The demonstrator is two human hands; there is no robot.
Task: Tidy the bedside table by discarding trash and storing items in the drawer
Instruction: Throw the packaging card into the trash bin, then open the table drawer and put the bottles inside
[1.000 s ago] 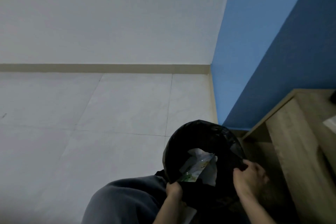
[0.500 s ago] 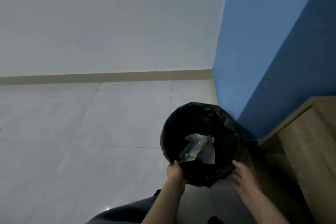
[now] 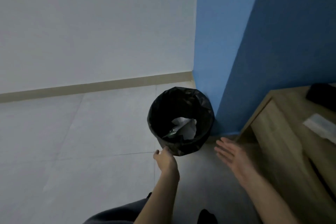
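Walls fill most of what we see: a white wall (image 3: 91, 23) on the left meets a blue wall (image 3: 272, 32) on the right, with a beige skirting board (image 3: 91, 87) along the foot of the white one. Below lies a pale tiled floor (image 3: 72, 142). At the right edge stands the wooden bedside table (image 3: 272, 142), close against the blue wall.

Near the corner, on the floor and just left of the table, sits the bin (image 3: 181, 92), upright and lined with a black bag.

Our left hand (image 3: 166, 158) reaches to the bin's near side, fingers curled and touching the bag's lower edge; we cannot tell whether it grips the bag or only rests against it. Our right hand (image 3: 230, 152) hangs between the bin and the table, fingers straight and slightly spread, holding nothing and clear of both.

Inside the bin we see crumpled white paper (image 3: 189, 129) and, beside it, a shiny wrapper (image 3: 171, 132) with a trace of green. On the tabletop lie a flat black object (image 3: 321, 96) towards the wall and a pale flat packet (image 3: 320, 126) nearer us, too blurred to identify.
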